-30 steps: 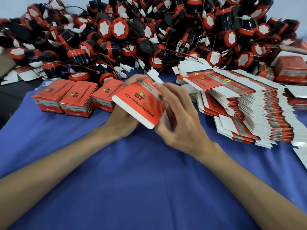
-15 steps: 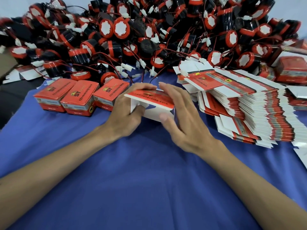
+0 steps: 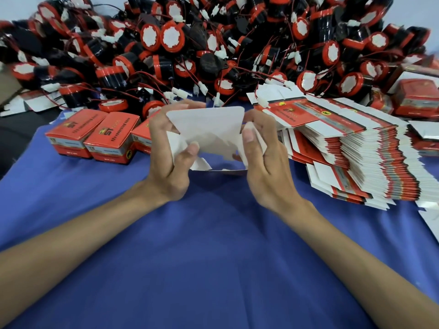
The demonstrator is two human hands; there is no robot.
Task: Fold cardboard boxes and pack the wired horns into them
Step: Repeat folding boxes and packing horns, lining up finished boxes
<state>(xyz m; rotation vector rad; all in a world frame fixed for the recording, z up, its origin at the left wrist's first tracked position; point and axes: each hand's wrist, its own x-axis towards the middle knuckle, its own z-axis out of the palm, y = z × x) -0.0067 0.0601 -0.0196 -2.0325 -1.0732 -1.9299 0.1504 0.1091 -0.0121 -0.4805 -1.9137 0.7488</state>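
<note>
While gripped, the box (image 3: 209, 131) lies between left hand (image 3: 166, 162) and right hand (image 3: 266, 167).

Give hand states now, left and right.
Left hand: gripping the half-folded cardboard box, thumb on a white flap.
Right hand: gripping the same box's other side.

We list one blue cloth (image 3: 213, 257), spread over the work surface and lightly creased. Behind it we note a pale wall (image 3: 415, 10), and off the cloth's left edge a dark surface (image 3: 14, 143).
</note>
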